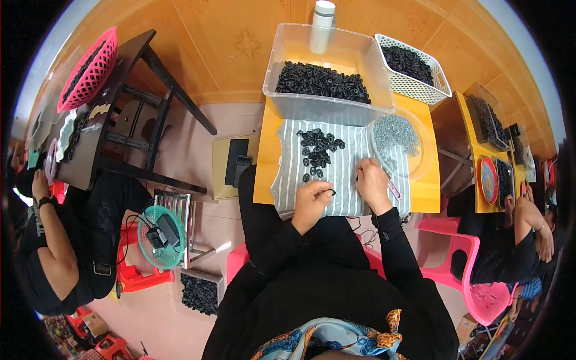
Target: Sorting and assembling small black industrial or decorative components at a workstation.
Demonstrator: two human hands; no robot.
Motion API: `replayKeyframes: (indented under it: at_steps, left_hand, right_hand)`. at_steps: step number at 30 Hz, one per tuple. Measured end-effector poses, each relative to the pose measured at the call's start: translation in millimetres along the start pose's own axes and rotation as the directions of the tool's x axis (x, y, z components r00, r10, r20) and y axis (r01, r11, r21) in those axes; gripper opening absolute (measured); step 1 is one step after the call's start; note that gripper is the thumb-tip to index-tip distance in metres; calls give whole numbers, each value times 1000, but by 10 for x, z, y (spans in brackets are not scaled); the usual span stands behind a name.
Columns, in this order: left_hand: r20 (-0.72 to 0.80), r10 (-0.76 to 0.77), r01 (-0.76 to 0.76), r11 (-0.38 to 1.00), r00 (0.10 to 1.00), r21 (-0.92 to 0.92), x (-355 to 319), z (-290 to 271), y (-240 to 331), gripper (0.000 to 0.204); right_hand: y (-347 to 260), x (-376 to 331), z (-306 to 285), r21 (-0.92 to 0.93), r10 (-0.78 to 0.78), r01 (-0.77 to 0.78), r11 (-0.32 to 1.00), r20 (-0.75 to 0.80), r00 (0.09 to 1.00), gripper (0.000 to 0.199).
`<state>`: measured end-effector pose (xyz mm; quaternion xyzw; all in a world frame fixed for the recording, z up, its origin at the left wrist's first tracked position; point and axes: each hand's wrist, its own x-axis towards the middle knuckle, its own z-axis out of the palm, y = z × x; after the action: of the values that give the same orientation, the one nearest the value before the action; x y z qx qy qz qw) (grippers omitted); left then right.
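Note:
My left hand (313, 206) is closed, pinching a small black ring-like part (332, 191) between thumb and forefinger above the striped cloth (351, 144). Just to its right, my right hand (373, 183) has its fingers curled together; something dark shows at the fingertips, too small to name. A slim pink tool (394, 190) shows beside my right wrist, and whether the hand touches it I cannot tell. Beyond my left hand lies a loose pile of small black oval parts (318, 144). A round transparent tray (427, 150) holds many small silvery pieces (396, 137).
At the table's (264, 186) far side stands a transparent bin (330, 108) of black parts, with a white basket (441, 87) of more beside it. A white bottle (324, 13) is behind. Co-workers sit left and right; a green basket (142, 240) and a pink chair (474, 246) flank me.

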<state>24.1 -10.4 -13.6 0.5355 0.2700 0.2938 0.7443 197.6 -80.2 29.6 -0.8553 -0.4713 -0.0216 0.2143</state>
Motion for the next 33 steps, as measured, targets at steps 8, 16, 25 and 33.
replayKeyframes:
  at_steps: [8, 16, 25, 33]
  left_hand:
    - [-9, 212, -190, 895, 977, 402, 44, 35, 152, 16]
    - [79, 266, -277, 914, 961, 297, 150, 188, 310, 14]
    - [56, 192, -197, 972, 980, 128, 111, 229, 280, 8]
    - [73, 53, -54, 998, 996, 15, 74, 273, 271, 8]
  right_hand:
    - [-16, -138, -58, 761, 130, -367, 535, 355, 926, 5]
    - [-294, -335, -138, 913, 80, -308, 268, 298, 951, 8]
    - [-401, -403, -157, 946, 149, -311, 90, 296, 943, 9]
    - [-356, -464, -122, 936, 146, -308, 172, 285, 948, 4]
